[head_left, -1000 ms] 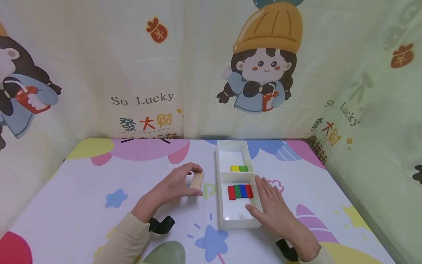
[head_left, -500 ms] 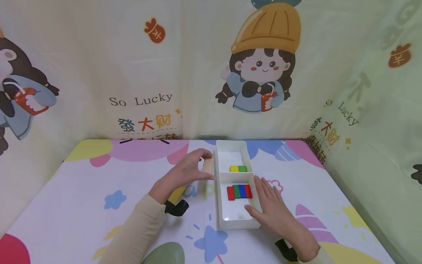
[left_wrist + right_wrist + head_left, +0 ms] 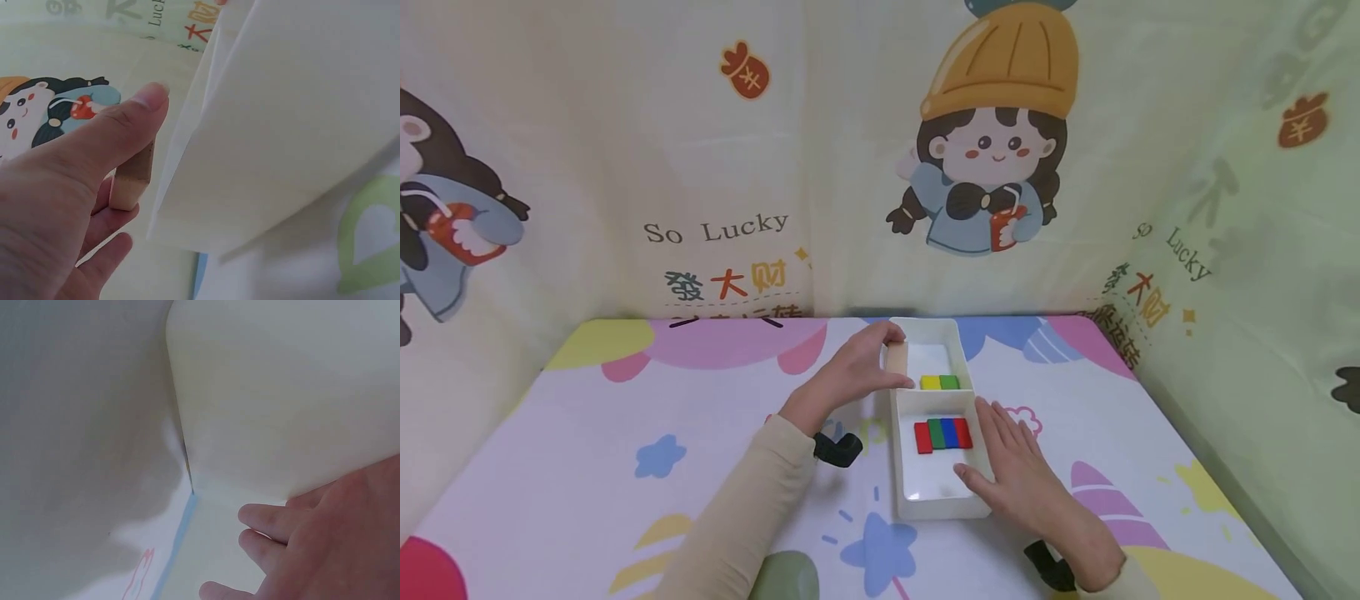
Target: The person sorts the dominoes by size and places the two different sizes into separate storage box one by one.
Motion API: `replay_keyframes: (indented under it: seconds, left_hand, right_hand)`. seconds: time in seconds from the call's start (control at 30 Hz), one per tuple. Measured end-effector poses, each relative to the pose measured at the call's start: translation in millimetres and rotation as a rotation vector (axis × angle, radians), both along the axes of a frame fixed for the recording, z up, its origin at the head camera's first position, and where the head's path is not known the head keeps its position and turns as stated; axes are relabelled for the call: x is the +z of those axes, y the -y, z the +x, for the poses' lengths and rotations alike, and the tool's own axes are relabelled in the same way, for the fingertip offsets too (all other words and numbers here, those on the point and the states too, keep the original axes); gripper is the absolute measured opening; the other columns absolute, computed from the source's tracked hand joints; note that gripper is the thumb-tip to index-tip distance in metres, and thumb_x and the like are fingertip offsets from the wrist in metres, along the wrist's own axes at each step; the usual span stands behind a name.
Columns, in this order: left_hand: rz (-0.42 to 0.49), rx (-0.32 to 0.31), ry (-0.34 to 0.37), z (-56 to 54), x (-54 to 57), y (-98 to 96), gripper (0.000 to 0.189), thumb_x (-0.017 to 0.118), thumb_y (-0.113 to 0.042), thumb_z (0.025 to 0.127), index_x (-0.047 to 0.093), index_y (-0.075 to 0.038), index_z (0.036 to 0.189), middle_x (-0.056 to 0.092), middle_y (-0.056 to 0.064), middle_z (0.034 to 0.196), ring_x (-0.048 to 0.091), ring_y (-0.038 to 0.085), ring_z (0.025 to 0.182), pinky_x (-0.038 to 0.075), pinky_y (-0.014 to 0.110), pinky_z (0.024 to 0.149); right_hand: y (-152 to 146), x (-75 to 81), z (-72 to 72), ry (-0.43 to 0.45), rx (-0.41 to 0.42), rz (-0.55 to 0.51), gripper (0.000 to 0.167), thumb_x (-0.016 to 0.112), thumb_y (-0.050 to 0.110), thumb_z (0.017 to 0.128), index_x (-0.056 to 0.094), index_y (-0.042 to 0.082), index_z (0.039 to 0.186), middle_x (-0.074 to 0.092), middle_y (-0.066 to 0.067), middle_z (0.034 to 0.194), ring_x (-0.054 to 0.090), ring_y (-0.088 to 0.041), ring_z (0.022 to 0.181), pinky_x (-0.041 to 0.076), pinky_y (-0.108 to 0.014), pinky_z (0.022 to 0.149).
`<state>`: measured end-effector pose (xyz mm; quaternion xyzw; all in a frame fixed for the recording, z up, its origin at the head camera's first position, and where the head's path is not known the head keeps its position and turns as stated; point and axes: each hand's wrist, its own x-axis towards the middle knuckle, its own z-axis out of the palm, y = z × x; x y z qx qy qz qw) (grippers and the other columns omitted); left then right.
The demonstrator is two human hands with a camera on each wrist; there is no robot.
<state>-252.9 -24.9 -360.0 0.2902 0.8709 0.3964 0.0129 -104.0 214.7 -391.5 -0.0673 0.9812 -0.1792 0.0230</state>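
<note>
My left hand pinches a plain wooden block between thumb and fingers, above the left wall of the far compartment of a white two-part box. From the left wrist view, the block is tilted beside the box's outer wall. Straight fingers of my right hand lie along the box's right side, thumb over the near compartment's rim. A yellow block and a green block sit by the divider in the far compartment. Red, green and blue blocks stand in a row in the near one.
The box stands on a table covered with a colourful printed cloth. A cream printed curtain hangs behind the table and along its sides. Black wrist straps show at the cuffs.
My left hand has carried the wooden block right and away from me, from the cloth beside the box to above its far compartment's wall. My right hand stays at the box's right side.
</note>
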Motion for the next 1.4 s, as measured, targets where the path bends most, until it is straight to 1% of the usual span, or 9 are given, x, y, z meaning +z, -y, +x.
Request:
replay_keyframes:
  seconds: [0.1, 0.23, 0.37, 0.5, 0.67, 0.77, 1.0, 1.2, 1.4]
  left_hand:
    - [-0.026, 0.003, -0.007, -4.5, 0.6, -9.2, 0.062, 0.086, -0.029, 0.076, 0.054, -0.009, 0.126, 0.060, 0.003, 0.122, 0.054, 0.019, 0.110, 0.050, 0.035, 0.099]
    - [-0.084, 0.006, -0.020, -8.5, 1.0, -19.3, 0.060, 0.085, -0.030, 0.078, 0.054, -0.010, 0.126, 0.060, 0.003, 0.120, 0.055, 0.019, 0.106, 0.053, 0.034, 0.095]
    - [-0.131, 0.006, -0.014, -11.9, -0.2, -27.1, 0.060, 0.084, -0.032, 0.078, 0.054, -0.010, 0.126, 0.061, 0.003, 0.118, 0.056, 0.018, 0.104, 0.054, 0.032, 0.091]
    - [-0.180, -0.007, -0.015, -14.1, -3.5, -32.4, 0.064, 0.083, -0.033, 0.079, 0.053, -0.011, 0.131, 0.062, 0.003, 0.122, 0.056, 0.018, 0.106, 0.054, 0.032, 0.090]
    - [-0.281, -0.015, -0.016, -13.7, -7.0, -36.3, 0.062, 0.081, -0.035, 0.081, 0.054, -0.011, 0.132, 0.063, 0.003, 0.128, 0.057, 0.019, 0.112, 0.043, 0.045, 0.103]
    - [-0.359, 0.003, -0.016, -12.8, -5.9, -38.4, 0.060, 0.080, -0.037, 0.082, 0.054, -0.014, 0.131, 0.064, 0.001, 0.128, 0.058, 0.018, 0.112, 0.037, 0.052, 0.105]
    - [-0.486, -0.017, -0.022, -15.2, -0.3, -46.7, 0.059, 0.078, -0.036, 0.084, 0.052, -0.012, 0.131, 0.063, 0.003, 0.121, 0.059, 0.019, 0.105, 0.041, 0.052, 0.101]
    - [-0.577, -0.031, -0.022, -18.5, 0.4, -53.7, 0.052, 0.075, -0.033, 0.087, 0.052, -0.010, 0.128, 0.063, 0.007, 0.121, 0.060, 0.023, 0.106, 0.044, 0.053, 0.100]
    - [-0.621, -0.058, -0.019, -18.8, 5.1, -57.3, 0.048, 0.074, -0.027, 0.088, 0.050, -0.008, 0.126, 0.062, 0.011, 0.120, 0.060, 0.025, 0.100, 0.051, 0.045, 0.098]
  right_hand:
    - [-0.3, 0.0, -0.4, -0.017, -0.002, 0.008, 0.098, 0.058, 0.061, 0.088, 0.011, 0.013, 0.160, 0.018, -0.014, 0.165, 0.016, -0.042, 0.151, 0.014, -0.068, 0.117]
    - [-0.6, -1.1, -0.8, -0.014, -0.003, -0.001, 0.098, 0.058, 0.061, 0.088, 0.012, 0.013, 0.160, 0.018, -0.014, 0.165, 0.016, -0.042, 0.151, 0.013, -0.069, 0.117]
    - [-1.4, -1.8, -1.1, -0.018, 0.006, 0.004, 0.097, 0.056, 0.062, 0.088, 0.012, 0.013, 0.160, 0.019, -0.013, 0.165, 0.016, -0.041, 0.151, 0.013, -0.069, 0.117]
    - [-2.2, -2.9, -1.0, -0.041, 0.013, 0.007, 0.097, 0.057, 0.061, 0.088, 0.013, 0.012, 0.160, 0.020, -0.013, 0.165, 0.017, -0.041, 0.151, 0.014, -0.067, 0.117]
    - [-2.0, -5.0, -0.5, -0.032, 0.018, -0.006, 0.097, 0.058, 0.059, 0.089, 0.012, 0.013, 0.160, 0.019, -0.012, 0.166, 0.016, -0.040, 0.152, 0.013, -0.066, 0.118]
    - [-2.2, -5.8, -0.9, -0.032, 0.023, -0.007, 0.097, 0.059, 0.058, 0.089, 0.012, 0.013, 0.160, 0.018, -0.012, 0.166, 0.015, -0.040, 0.152, 0.012, -0.066, 0.119]
    - [-4.1, -6.1, -1.4, -0.043, 0.023, -0.004, 0.097, 0.059, 0.058, 0.089, 0.012, 0.012, 0.160, 0.020, -0.013, 0.165, 0.016, -0.041, 0.152, 0.013, -0.067, 0.118]
    - [-3.6, -5.6, -1.9, -0.041, 0.018, 0.000, 0.096, 0.059, 0.057, 0.089, 0.012, 0.012, 0.160, 0.019, -0.012, 0.166, 0.015, -0.040, 0.152, 0.012, -0.066, 0.119]
    - [-3.2, -4.5, -1.8, -0.048, 0.016, 0.013, 0.096, 0.060, 0.056, 0.089, 0.013, 0.012, 0.160, 0.021, -0.013, 0.165, 0.017, -0.041, 0.152, 0.014, -0.065, 0.119]
